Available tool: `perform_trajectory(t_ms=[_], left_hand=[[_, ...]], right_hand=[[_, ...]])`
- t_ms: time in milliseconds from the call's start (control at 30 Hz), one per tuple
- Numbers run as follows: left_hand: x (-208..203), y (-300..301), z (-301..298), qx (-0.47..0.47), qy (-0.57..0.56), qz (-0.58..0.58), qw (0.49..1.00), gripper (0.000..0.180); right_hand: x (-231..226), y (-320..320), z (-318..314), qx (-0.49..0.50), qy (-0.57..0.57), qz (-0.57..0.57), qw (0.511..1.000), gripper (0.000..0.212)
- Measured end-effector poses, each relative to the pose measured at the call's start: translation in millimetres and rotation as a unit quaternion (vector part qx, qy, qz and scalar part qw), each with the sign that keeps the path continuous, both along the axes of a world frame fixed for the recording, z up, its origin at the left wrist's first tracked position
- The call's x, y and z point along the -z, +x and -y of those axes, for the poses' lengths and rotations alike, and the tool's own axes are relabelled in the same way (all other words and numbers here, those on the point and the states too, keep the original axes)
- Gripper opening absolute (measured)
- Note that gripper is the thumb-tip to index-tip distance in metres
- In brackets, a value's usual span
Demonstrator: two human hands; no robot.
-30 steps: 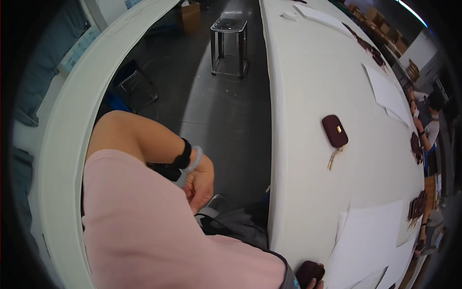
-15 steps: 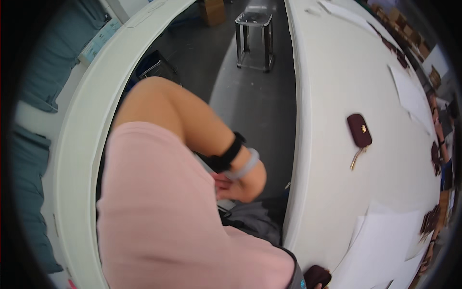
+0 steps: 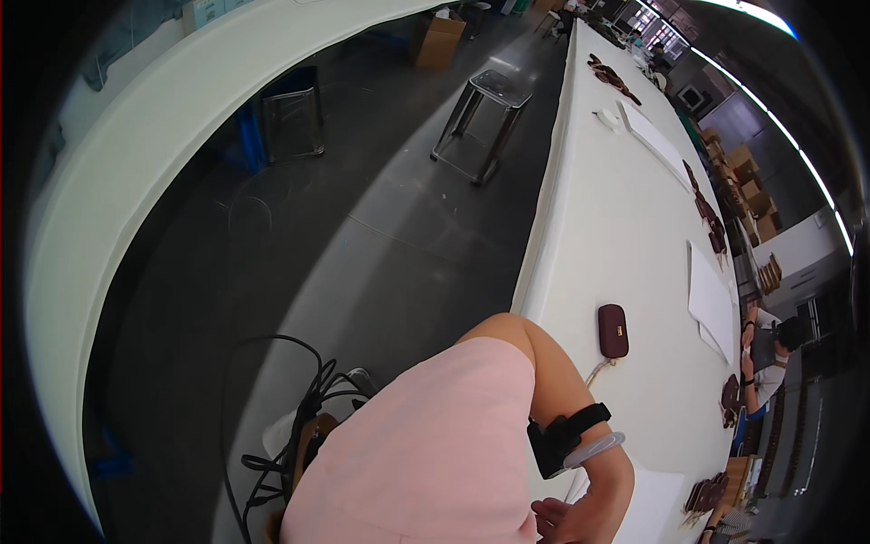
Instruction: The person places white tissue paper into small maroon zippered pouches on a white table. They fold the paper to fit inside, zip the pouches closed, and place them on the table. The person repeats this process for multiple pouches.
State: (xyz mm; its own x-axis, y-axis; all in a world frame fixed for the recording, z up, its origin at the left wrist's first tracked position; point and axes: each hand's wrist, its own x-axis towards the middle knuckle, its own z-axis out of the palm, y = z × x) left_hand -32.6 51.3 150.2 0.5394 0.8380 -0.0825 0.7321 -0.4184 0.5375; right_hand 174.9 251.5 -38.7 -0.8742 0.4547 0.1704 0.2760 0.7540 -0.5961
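My left arm in a pink sleeve bends at the elbow, its forearm running down past the table edge. A black strap with a small dark device and a pale clear band circle the wrist. My left hand is at the lower edge, fingers curled in; what they hold, if anything, is hidden. Beyond the forearm a dark maroon zip purse with a small gold plate lies on the white table, its gold-toned strap trailing toward my arm. My right hand is out of view.
White paper sheets and more maroon purses lie along the table's far side. People work there. On the floor stand a metal stool, a cardboard box and black cables near my sleeve.
My view has turned and tilted up, showing more of the room. My left arm has swung right toward the table. The purse at the lower edge, with fingers on it, has left view.
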Motion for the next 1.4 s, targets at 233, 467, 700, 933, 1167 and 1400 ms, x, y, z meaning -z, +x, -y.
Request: perform_trajectory(t_ms=[233, 467, 700, 933, 1167, 1400], left_hand=[[21, 0, -6, 0.009, 0.049, 0.133, 0.990, 0.030], [34, -7, -4, 0.053, 0.056, 0.276, 0.958, 0.027], [-8, -40, 111, 0.132, 0.041, 0.394, 0.909, 0.025], [-63, -36, 244, 0.167, 0.158, 0.454, 0.861, 0.029], [-90, -46, 260, 0.155, 0.094, 0.475, 0.861, 0.028], [-87, -59, 221, 0.179, 0.059, 0.499, 0.846, 0.028]], right_hand=[[-2, 1, -10, -0.002, 0.013, -0.015, 1.000, 0.037], [-3, 0, -21, -0.001, 0.020, -0.032, 0.999, 0.034], [-6, 7, -23, 0.010, 0.014, -0.051, 0.999, 0.032], [-28, 7, -19, -0.033, 0.001, -0.103, 0.994, 0.031], [-56, 1, 13, -0.050, 0.044, -0.070, 0.995, 0.022], [-57, 17, 24, 0.038, -0.071, -0.037, 0.996, 0.022]])
